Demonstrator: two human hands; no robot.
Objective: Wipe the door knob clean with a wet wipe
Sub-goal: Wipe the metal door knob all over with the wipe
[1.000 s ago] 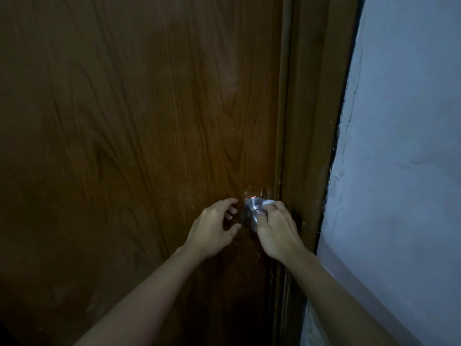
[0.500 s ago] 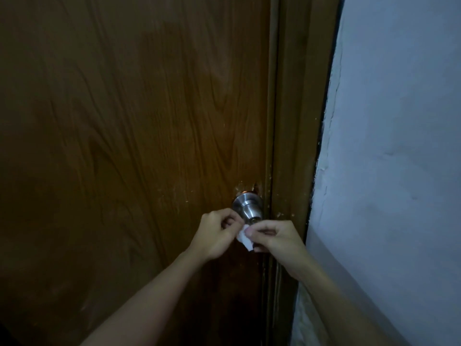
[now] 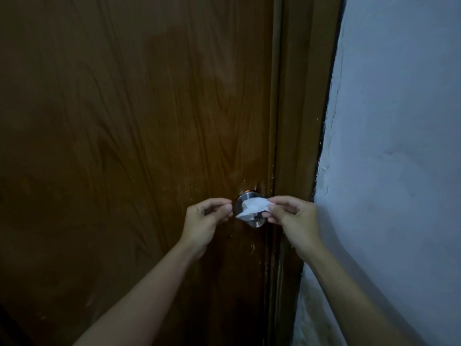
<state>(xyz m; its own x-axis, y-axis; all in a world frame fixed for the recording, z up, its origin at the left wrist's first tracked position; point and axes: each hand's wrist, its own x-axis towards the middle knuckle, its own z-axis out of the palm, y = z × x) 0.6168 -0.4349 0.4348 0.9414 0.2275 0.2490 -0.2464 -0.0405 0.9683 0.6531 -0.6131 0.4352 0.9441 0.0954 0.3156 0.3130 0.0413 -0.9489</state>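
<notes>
A round silver door knob (image 3: 240,205) sits near the right edge of a dark brown wooden door (image 3: 139,136). A small white wet wipe (image 3: 253,208) is stretched across the front of the knob and hides its middle. My right hand (image 3: 293,217) pinches the wipe's right end between thumb and fingers. On the other side of the knob, my left hand (image 3: 205,217) has its fingertips closed at the wipe's lower left corner. Both forearms reach up from the bottom of the view.
The brown door frame (image 3: 299,121) runs vertically just right of the knob. A pale, rough plastered wall (image 3: 399,146) fills the right side. The wood around the knob is scratched and chipped.
A second ago my right hand pressed the wipe on the knob. Both hands then held it bunched below the knob. Now it is pulled out wider, in front of the knob.
</notes>
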